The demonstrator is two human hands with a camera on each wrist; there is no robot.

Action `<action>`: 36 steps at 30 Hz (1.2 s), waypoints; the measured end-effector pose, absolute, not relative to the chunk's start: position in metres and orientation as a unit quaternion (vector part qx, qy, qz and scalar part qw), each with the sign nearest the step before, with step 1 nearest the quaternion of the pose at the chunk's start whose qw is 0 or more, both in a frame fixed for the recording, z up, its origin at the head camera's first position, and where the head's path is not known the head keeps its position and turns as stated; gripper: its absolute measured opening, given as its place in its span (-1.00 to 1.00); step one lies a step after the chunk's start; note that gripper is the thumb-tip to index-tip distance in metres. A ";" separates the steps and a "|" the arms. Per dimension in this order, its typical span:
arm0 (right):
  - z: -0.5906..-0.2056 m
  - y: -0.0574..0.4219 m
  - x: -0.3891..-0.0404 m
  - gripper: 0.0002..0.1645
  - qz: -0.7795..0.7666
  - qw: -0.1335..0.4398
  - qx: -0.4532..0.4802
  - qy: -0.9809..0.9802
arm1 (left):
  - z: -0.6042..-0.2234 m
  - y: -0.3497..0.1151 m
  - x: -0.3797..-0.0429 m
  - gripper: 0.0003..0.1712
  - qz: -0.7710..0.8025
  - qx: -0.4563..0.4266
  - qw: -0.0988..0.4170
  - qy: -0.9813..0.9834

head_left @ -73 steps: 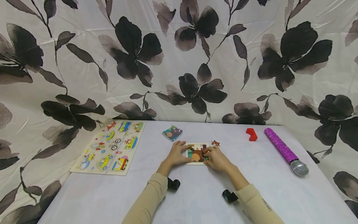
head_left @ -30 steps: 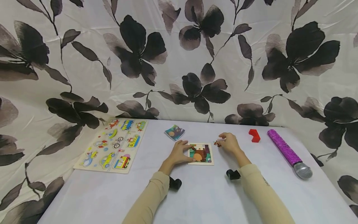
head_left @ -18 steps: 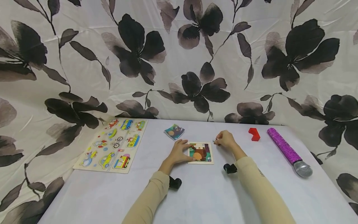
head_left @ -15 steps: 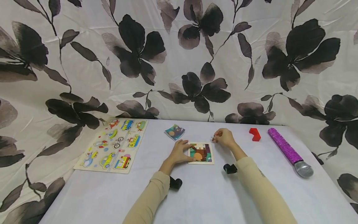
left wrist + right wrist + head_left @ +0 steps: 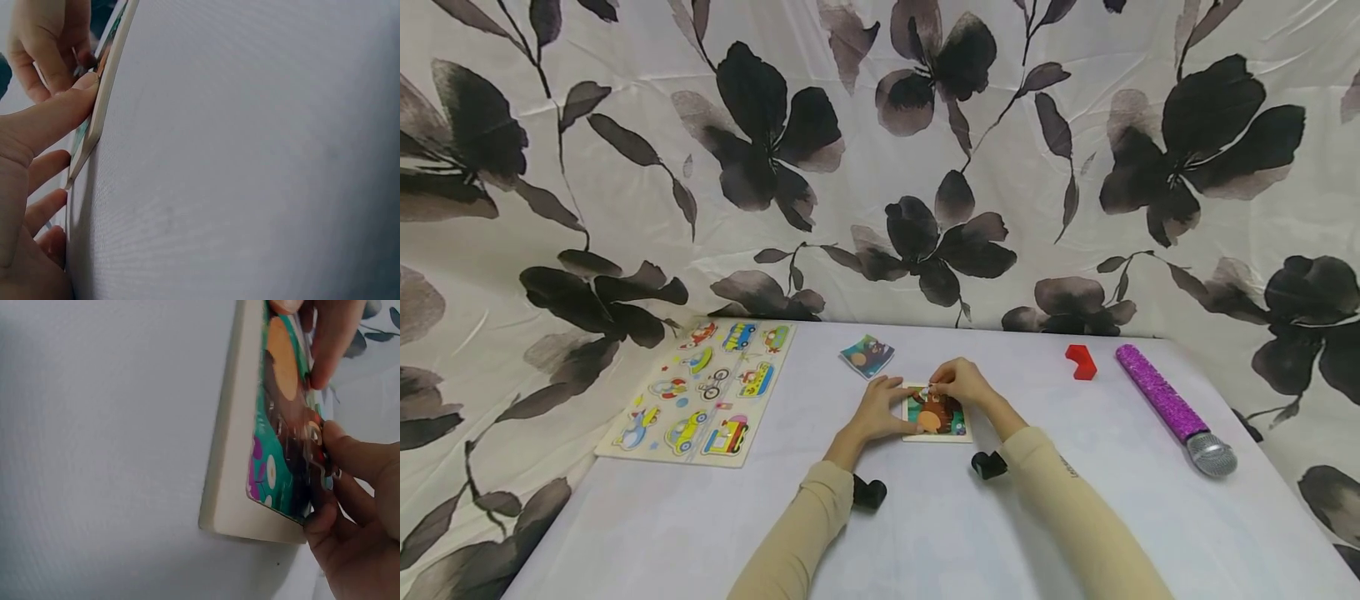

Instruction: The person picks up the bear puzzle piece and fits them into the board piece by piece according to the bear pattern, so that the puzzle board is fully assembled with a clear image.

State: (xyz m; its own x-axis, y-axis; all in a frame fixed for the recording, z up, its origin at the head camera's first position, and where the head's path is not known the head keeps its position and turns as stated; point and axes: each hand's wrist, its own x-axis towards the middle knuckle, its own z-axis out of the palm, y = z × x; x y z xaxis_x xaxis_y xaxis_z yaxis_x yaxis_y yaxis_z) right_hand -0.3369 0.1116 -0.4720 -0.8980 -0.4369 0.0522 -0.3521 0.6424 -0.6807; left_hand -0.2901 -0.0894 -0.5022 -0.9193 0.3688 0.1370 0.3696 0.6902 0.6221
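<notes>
A small wooden jigsaw puzzle (image 5: 935,417) with a brown bear picture and a pale frame lies flat on the white table. My left hand (image 5: 872,414) holds its left side, thumb over the near edge and fingers at the far left; the left wrist view shows the thumb (image 5: 59,115) lying across the frame. Over the puzzle's far edge, my right hand (image 5: 966,383) pinches a small brown puzzle piece (image 5: 319,456) between thumb and fingers. In the right wrist view the piece overlaps the bear picture, partly hidden by the fingertips.
A picture card (image 5: 867,356) lies behind the puzzle. To the left is a large vehicle puzzle board (image 5: 700,392). At right are a red angular block (image 5: 1081,362) and a purple glittery microphone (image 5: 1165,400). A floral cloth (image 5: 850,167) hangs behind the table.
My right hand went from the puzzle to the small piece at its far right, picked it up and carried it left over the puzzle. My left hand stayed on the puzzle.
</notes>
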 end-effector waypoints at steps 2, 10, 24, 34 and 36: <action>-0.472 0.109 -0.336 -0.87 -0.346 0.056 -0.219 0.911 | -0.502 -0.090 -0.290 -0.20 -0.338 -0.201 0.002 -0.919; -0.475 0.104 -0.331 -0.88 -0.316 0.018 -0.241 0.918 | -0.502 -0.090 -0.291 -0.21 -0.338 -0.197 0.004 -0.920; -0.480 0.097 -0.320 -0.76 -0.252 -0.012 -0.270 0.929 | -0.497 -0.092 -0.287 -0.29 -0.340 -0.192 -0.013 -0.920; -0.474 0.087 -0.310 -0.79 -0.150 -0.020 -0.259 0.954 | -0.500 -0.089 -0.287 -0.30 -0.346 -0.195 -0.011 -0.918; -0.473 0.088 -0.309 -0.78 -0.135 -0.017 -0.263 0.955 | -0.500 -0.089 -0.287 -0.30 -0.348 -0.194 -0.014 -0.917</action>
State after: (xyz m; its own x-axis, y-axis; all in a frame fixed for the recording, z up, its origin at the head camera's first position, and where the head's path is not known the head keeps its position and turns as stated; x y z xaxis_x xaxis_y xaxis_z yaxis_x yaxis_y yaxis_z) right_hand -0.3091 0.0884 -0.4734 -0.8607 -0.4985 0.1033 -0.5076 0.8248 -0.2491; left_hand -0.2868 -0.0887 -0.5001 -0.9246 0.3649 0.1096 0.3457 0.6825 0.6439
